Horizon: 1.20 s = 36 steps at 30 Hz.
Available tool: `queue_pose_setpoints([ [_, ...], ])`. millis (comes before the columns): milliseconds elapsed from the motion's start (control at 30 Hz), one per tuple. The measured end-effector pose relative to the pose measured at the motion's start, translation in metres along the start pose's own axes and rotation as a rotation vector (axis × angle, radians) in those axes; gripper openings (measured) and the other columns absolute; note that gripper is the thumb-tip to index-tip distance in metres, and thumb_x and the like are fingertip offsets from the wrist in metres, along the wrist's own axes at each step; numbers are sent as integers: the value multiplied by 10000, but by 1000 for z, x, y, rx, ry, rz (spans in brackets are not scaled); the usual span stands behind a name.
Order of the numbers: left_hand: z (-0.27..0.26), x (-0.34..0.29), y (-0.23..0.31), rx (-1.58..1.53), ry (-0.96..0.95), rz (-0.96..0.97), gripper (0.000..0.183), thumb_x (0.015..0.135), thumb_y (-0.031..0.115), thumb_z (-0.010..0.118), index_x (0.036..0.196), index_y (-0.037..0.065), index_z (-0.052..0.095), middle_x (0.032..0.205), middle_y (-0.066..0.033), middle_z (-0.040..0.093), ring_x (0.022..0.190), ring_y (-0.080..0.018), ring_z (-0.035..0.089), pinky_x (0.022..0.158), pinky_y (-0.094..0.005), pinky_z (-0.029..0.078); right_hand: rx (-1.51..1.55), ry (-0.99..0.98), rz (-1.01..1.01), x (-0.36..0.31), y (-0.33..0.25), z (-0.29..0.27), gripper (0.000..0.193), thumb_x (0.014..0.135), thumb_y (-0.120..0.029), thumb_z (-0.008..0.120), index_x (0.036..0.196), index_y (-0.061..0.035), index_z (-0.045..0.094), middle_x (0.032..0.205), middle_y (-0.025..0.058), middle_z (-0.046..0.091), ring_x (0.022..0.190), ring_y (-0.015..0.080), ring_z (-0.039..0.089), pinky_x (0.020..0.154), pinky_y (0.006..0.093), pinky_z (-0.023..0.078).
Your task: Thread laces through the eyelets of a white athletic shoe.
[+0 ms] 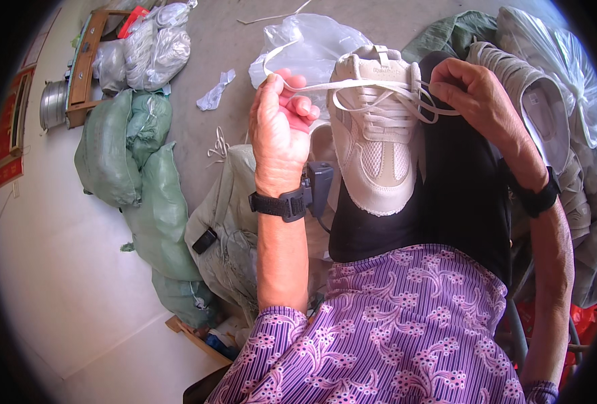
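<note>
A beige sneaker (pixel 378 145) rests on my lap over dark trousers, its toe toward me and its tongue at the far end. A flat off-white shoelace (pixel 325 86) stretches sideways across the top of the shoe, with loose loops over the laced rows. My left hand (pixel 281 114) pinches one end of the lace left of the shoe, and a short tail sticks up past the fingers. On the other side my right hand (pixel 470 94), fingers closed, grips the lace close to the shoe's collar.
A clear plastic bag (pixel 305 44) lies on the floor beyond the shoe. Several stacked beige shoes (pixel 548 111) and a white plastic bag (pixel 575 74) are at the right. Green sacks (pixel 160 202) line the left wall; a pale sack (pixel 224 222) sits nearer.
</note>
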<state>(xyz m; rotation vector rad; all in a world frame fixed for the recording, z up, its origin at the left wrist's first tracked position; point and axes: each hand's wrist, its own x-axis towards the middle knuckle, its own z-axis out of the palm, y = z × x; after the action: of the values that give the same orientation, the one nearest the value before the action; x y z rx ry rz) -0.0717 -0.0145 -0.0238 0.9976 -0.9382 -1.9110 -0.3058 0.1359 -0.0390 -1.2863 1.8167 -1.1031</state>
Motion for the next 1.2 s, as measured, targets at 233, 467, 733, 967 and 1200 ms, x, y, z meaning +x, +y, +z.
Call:
queue_pose_setpoints([
  [233, -3, 0, -4, -9, -8, -17, 150, 947, 218, 546, 998, 87, 597, 838, -13, 611, 594, -126, 467, 579, -319, 412, 5, 27, -14, -2, 1, 2, 163, 862, -142, 598, 900, 15, 617, 712, 60, 604, 676, 106, 566, 634, 275, 470],
  [467, -7, -2, -9, -6, -12, -38, 148, 951, 222, 539, 993, 92, 597, 817, -3, 593, 597, -120, 464, 584, -317, 406, -28, 50, -37, -3, 3, 4, 149, 865, -140, 597, 895, 5, 615, 704, 56, 599, 665, 109, 561, 625, 278, 468],
  [733, -9, -4, -17, 11, 8, -63, 155, 946, 235, 545, 993, 94, 591, 805, -3, 582, 597, -122, 463, 585, -319, 407, -31, 91, -27, -7, 2, 7, 139, 861, -139, 601, 895, -5, 616, 714, 66, 611, 672, 111, 574, 643, 282, 480],
  [967, -12, -7, -27, 14, 35, -95, 178, 936, 237, 557, 1001, 74, 582, 803, -37, 596, 573, -133, 496, 557, -317, 442, -1, 127, -41, -9, 3, 10, 123, 866, -116, 594, 908, -2, 613, 736, 69, 625, 690, 115, 595, 670, 275, 493],
  [1200, -15, -12, -33, 36, 46, -117, 193, 922, 228, 576, 1027, 66, 575, 819, -28, 588, 596, -135, 483, 582, -332, 428, 26, 151, -57, -11, 4, 14, 118, 866, -104, 601, 914, 3, 600, 752, 69, 628, 705, 114, 596, 680, 274, 493],
])
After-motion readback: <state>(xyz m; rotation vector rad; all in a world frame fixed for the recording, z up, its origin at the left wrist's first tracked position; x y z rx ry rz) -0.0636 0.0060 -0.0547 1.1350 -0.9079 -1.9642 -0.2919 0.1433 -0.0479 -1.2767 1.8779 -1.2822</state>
